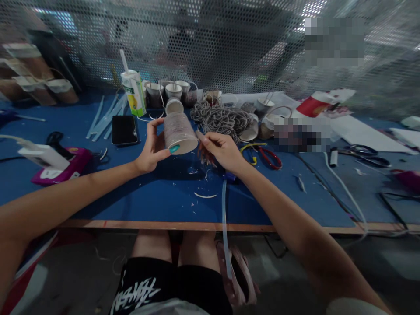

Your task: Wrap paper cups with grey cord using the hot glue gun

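Observation:
My left hand [153, 146] holds a paper cup [180, 130] wound with greyish cord, tilted with its wide end toward me and the thumb on its rim. My right hand [223, 148] is pinched at the cup's right edge, with what looks like a cord end between thumb and finger. Behind it lies a tangled heap of grey cord [223, 118]. A translucent glue stick [225, 218] reaches past the table edge from a blue tool [230, 176], mostly hidden below my right wrist.
Several cups [173, 90] stand at the back beside a drink carton [133, 92]. A phone [124, 130] and loose glue sticks [108, 116] lie left, near a purple power strip [77, 164]. Red-and-yellow-handled pliers [271, 158] and scissors [364, 151] lie right. A mesh screen [229, 43] rises behind.

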Available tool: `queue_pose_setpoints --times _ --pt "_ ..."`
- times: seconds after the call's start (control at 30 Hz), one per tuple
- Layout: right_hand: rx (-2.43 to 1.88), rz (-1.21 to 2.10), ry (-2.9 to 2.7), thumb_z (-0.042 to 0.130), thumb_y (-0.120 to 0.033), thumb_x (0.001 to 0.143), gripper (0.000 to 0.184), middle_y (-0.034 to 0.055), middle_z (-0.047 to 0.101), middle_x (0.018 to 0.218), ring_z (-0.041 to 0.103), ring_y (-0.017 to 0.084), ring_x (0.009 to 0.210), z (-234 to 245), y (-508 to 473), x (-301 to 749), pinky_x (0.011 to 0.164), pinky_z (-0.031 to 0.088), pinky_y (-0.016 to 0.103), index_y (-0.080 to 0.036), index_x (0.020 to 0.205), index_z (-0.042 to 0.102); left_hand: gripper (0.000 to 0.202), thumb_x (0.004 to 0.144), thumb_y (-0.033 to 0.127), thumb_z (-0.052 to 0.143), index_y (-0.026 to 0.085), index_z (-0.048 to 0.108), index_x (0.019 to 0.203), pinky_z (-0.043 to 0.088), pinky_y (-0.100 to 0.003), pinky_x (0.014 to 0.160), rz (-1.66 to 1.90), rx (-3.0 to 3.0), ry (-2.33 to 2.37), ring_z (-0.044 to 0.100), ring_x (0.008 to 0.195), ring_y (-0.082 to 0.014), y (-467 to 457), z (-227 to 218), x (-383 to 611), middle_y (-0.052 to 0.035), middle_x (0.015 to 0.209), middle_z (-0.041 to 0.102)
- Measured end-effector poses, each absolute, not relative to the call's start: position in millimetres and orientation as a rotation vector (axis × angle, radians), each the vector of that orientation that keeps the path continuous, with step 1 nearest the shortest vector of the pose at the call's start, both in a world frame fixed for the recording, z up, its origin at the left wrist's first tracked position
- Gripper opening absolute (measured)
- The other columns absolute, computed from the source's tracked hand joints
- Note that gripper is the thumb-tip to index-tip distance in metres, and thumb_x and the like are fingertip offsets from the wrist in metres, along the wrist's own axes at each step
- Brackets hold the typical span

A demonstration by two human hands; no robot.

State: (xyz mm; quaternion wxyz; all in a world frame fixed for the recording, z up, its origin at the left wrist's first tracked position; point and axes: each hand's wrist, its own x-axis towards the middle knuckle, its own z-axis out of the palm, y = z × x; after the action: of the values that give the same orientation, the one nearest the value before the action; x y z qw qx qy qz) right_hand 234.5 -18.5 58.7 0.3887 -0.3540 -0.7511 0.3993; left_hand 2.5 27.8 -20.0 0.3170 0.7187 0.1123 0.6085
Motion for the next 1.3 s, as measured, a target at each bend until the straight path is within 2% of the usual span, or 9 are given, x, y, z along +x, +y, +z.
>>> queue_pose_setpoints --times 0.07,0.13,0.2,0.3,0.47,0.6,0.87,1.13,1.3 --pt "-0.960 1.026 -1.849 0.054 -0.079 0.083 0.057 -0.0023 0.058 0.064 0.048 0.007 0.042 58.7 -18.4 236.5 0.038 0.041 0.023 -0.022 0.085 0.056 0.070 0.075 0.058 0.075 0.036 0.038 0.131 0.048 -0.046 0.104 1.619 1.874 0.273 0.054 0.119 -0.0248 29.2 -21.5 3.1 -0.0038 0.128 0.046" --pt "-0.997 1.040 -1.814 0.062 -0.076 0.080 0.060 0.0049 0.067 0.098 0.052 0.007 0.045 59.2 -18.1 238.3 0.038 0.046 0.025 -0.023 0.106 0.054 0.070 0.075 0.058 0.076 0.037 0.038 0.130 0.047 -0.049 0.107 1.612 1.851 0.279 0.053 0.122 -0.0258 29.7 -22.9 3.5 -0.0038 0.131 0.044" --pt "-0.962 1.032 -1.864 0.077 -0.067 0.071 0.075 0.0133 0.051 0.141 0.059 0.008 0.057 59.9 -17.9 239.0 0.043 0.053 0.026 -0.025 0.126 0.047 0.072 0.074 0.057 0.076 0.036 0.036 0.130 0.046 -0.051 0.109 1.573 1.833 0.319 0.050 0.127 -0.0274 29.2 -23.9 3.3 -0.0048 0.135 0.041" --pt "-0.839 1.014 -2.005 0.088 -0.052 0.064 0.100 0.0137 0.021 0.164 0.068 0.019 0.091 59.3 -17.5 237.3 0.055 0.061 0.027 -0.031 0.146 0.035 0.078 0.071 0.056 0.079 0.035 0.033 0.131 0.043 -0.055 0.113 1.483 1.859 0.366 0.042 0.137 -0.0317 27.7 -24.0 2.3 -0.0075 0.140 0.037" --pt "-0.733 1.079 -2.054 0.078 -0.053 0.076 0.092 0.0091 0.015 0.168 0.044 0.037 0.139 53.9 -14.7 234.0 0.066 0.065 0.029 -0.034 0.152 0.029 0.071 0.080 0.052 0.074 0.038 0.030 0.134 0.044 -0.057 0.113 1.279 1.928 0.324 0.041 0.139 -0.0313 26.3 -20.9 -1.2 -0.0066 0.144 0.035" --pt "-0.716 0.958 -2.038 0.083 -0.055 0.070 0.096 0.0098 0.018 0.165 0.019 0.036 0.154 53.3 -10.3 236.6 0.082 0.066 0.034 -0.033 0.148 0.032 0.069 0.085 0.053 0.069 0.039 0.029 0.139 0.043 -0.059 0.115 1.176 1.954 0.325 0.033 0.148 -0.0341 26.5 -19.1 -1.8 -0.0068 0.153 0.029" --pt "-0.750 0.772 -2.066 0.087 -0.048 0.067 0.102 0.0135 0.028 0.161 0.027 0.036 0.152 58.5 -10.0 242.4 0.081 0.065 0.039 -0.034 0.149 0.028 0.107 0.073 0.063 0.076 0.040 0.008 0.152 0.026 -0.066 0.121 1.325 2.139 0.378 0.020 0.155 -0.0392 22.4 -16.2 3.9 -0.0116 0.167 0.007" --pt "-0.836 0.637 -2.259 0.078 -0.033 0.080 0.090 0.0157 0.033 0.160 0.065 0.030 0.116 61.0 -16.5 247.7 0.076 0.065 0.039 -0.032 0.154 0.027 0.104 0.074 0.054 0.079 0.029 0.017 0.153 0.022 -0.057 0.128 1.428 2.326 0.357 0.027 0.153 -0.0356 10.3 -9.9 6.7 -0.0167 0.161 0.027" --pt "-0.834 0.538 -2.326 0.074 -0.028 0.083 0.085 0.0146 0.035 0.160 0.067 0.026 0.106 58.6 -15.1 248.4 0.082 0.063 0.042 -0.031 0.154 0.028 0.103 0.075 0.050 0.080 0.027 0.017 0.153 0.028 -0.057 0.126 1.431 2.312 0.432 0.033 0.151 -0.0341 9.6 -12.0 6.9 -0.0179 0.157 0.032"
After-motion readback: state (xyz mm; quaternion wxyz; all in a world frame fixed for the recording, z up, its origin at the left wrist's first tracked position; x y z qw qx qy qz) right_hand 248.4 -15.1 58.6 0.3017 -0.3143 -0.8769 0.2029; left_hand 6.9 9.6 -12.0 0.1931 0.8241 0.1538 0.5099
